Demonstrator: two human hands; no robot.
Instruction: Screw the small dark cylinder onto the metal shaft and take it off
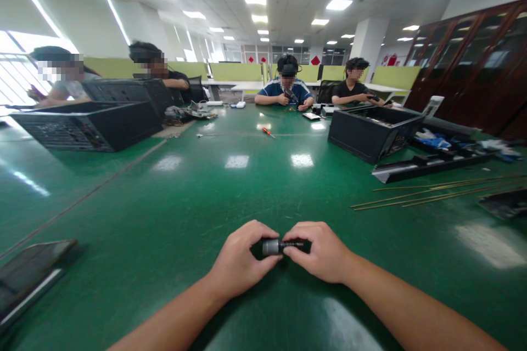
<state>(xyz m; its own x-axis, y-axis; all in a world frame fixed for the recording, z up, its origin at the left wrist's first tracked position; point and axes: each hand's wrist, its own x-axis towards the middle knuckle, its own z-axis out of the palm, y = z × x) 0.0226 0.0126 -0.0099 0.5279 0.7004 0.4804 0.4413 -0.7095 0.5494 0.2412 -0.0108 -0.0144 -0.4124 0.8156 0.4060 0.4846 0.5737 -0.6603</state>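
Note:
My left hand (241, 255) is wrapped round a black and grey cylindrical tool (270, 247), which looks like an electric screwdriver. It lies crosswise in front of me, low over the green table. Its grey collar shows between the fingers and thumb, while most of the body is hidden in the palm. From the collar a thin dark shaft (293, 244) points right. My right hand (323, 249) pinches this end between thumb and fingers, and the tip is partly covered. The two hands nearly meet at the tool.
On the green table (197, 192) lie an orange screwdriver (268, 132) and thin brass-coloured rods (411, 197). Black computer cases stand at left (86, 123) and right (370, 131). A flat dark panel (33, 271) lies near left. Several people sit around the far side.

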